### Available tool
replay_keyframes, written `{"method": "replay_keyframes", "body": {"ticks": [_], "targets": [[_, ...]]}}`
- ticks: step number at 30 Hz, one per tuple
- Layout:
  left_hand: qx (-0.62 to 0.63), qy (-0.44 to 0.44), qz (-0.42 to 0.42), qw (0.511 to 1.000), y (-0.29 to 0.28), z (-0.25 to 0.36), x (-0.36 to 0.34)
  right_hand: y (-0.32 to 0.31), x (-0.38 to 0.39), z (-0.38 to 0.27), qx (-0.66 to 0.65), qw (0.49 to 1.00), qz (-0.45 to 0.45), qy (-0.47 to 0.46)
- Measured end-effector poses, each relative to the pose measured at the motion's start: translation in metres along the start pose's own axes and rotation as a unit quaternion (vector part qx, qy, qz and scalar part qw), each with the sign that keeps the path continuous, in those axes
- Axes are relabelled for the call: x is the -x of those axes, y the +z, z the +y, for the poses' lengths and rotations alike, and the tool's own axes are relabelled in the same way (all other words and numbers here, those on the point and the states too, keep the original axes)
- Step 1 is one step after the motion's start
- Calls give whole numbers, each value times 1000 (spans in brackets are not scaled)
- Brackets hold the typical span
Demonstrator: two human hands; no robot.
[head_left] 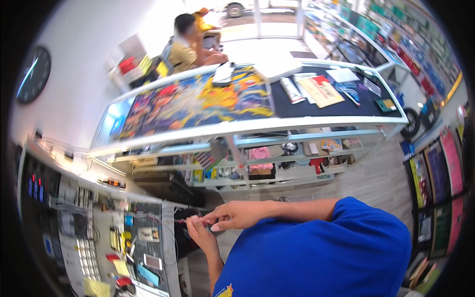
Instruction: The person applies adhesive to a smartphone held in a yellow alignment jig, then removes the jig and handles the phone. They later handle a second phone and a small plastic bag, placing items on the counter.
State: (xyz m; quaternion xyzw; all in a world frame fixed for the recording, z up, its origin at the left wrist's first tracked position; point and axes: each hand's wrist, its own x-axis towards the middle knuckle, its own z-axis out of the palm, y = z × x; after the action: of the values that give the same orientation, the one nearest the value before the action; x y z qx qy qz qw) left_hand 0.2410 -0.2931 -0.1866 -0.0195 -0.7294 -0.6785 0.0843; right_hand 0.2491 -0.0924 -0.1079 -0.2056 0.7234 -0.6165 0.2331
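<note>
My left hand [201,234] is raised in front of my body, its fingers pinched together. Just beside it, my right hand [228,216] reaches across from the right with its fingers bent, and its fingertips meet those of the left. A thin reddish strand [182,221] sticks out to the left of the pinched fingertips; blur hides what kind of thing it is. Something small and dark shows below the right fingers, too unclear to name. Both hands are above the gap beside the workbench [169,247].
A phone [153,262], a blue tool and yellow items lie on the bench at left. Ahead stands a long glass display counter [247,123] with papers on top and stocked shelves below. Two people sit beyond it. A rack of colourful packages [438,183] stands at right.
</note>
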Motion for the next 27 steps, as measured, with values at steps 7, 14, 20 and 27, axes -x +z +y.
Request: {"method": "replay_keyframes", "body": {"ticks": [7, 14, 20, 27], "targets": [[69, 1, -100, 993, 120, 20, -1, -94, 90, 19, 13, 985, 164, -42], [64, 122, -222, 965, 228, 67, -37, -179, 193, 18, -21, 913, 394, -101], [-62, 187, -245, 949, 297, 119, -75, -235, 278, 38, -32, 781, 610, -125], [-194, 253, -319, 893, 387, 149, -176, -256, 323, 57, -34, 695, 704, -142]]}}
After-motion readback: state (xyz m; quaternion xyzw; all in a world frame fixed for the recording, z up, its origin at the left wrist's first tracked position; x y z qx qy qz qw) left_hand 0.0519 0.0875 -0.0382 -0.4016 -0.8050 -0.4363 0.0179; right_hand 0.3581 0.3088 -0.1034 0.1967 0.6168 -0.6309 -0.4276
